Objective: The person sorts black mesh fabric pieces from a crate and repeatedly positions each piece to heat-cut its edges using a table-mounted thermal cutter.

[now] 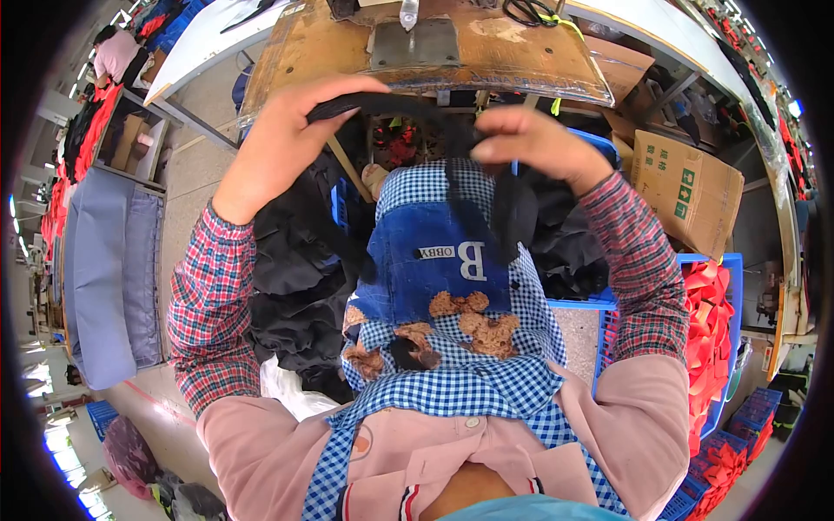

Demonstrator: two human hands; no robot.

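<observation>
A black fabric strip [391,106] is stretched in front of the table edge, and its loose lengths hang down over the lap. My left hand [291,139] is closed on one end of it, the strip lying between thumb and fingers. At the other end, my right hand [540,146] has its fingers bent together at the black fabric; they are slightly blurred. Below both hands lies a blue checked apron [434,187] with a dark blue panel. Directly ahead stands a wooden worktable [321,43] with a metal plate [415,42] set into it.
Black-handled scissors [528,12] lie at the table's far right. Dark fabric [291,269] is heaped left of the lap. A cardboard box [686,187] and a blue crate [734,304] of red pieces [705,330] stand on the right. Another person [117,54] is far left.
</observation>
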